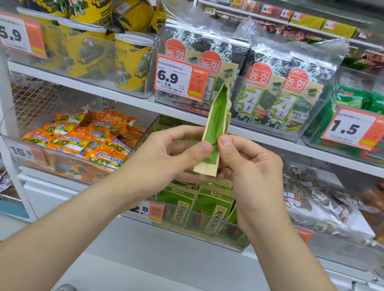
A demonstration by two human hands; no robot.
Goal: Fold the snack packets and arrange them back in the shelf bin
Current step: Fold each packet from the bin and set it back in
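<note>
A green and tan snack packet (pixel 217 119) stands upright and edge-on between my two hands, in front of the shelves. My left hand (pixel 168 151) pinches its lower part with thumb and curled fingers. On the other side my right hand (pixel 252 168) pinches the same packet, thumb on its right edge. Below my hands a clear shelf bin (pixel 198 230) holds several matching green packets (pixel 211 209) standing upright.
An upper shelf carries yellow cups (pixel 129 60), seaweed packs (pixel 263 86) in a clear bin and green packs (pixel 361 124). Orange packets (pixel 83 140) fill the bin to the left, clear-wrapped snacks (pixel 321 200) lie to the right. Price tags hang on the bin fronts.
</note>
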